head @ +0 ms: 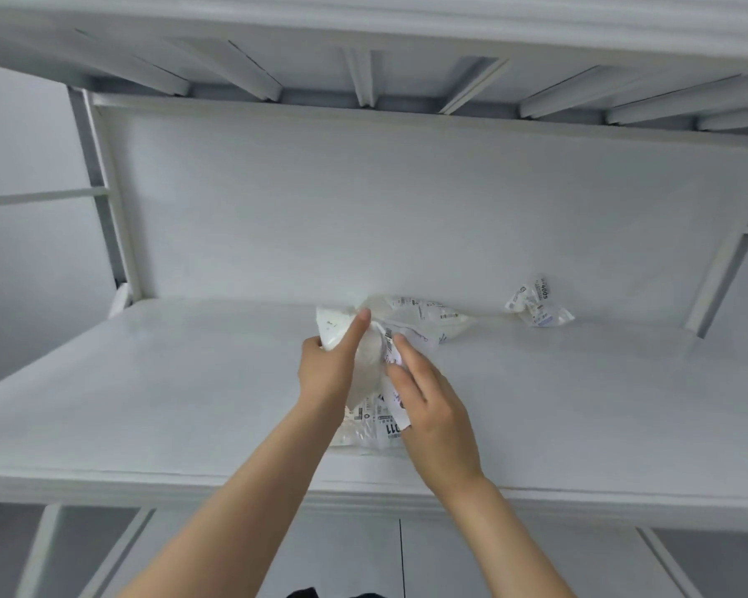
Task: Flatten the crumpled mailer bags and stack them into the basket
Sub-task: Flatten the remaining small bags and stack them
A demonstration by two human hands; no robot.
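A crumpled white mailer bag (pixel 370 360) with printed labels lies in the middle of the white shelf (pixel 147 403). My left hand (pixel 327 369) grips its left side, thumb stretched over the top. My right hand (pixel 432 403) presses on its right side with fingers spread. A second crumpled mailer bag (pixel 432 319) lies just behind, against the back panel. A third, smaller crumpled bag (pixel 538 304) sits farther right at the back. No basket is in view.
The shelf has a white back panel (pixel 407 209) and a slatted shelf (pixel 363 71) overhead. White metal posts (pixel 113 200) stand at the left and right ends. Bare shelf surface spreads left and right of the bags.
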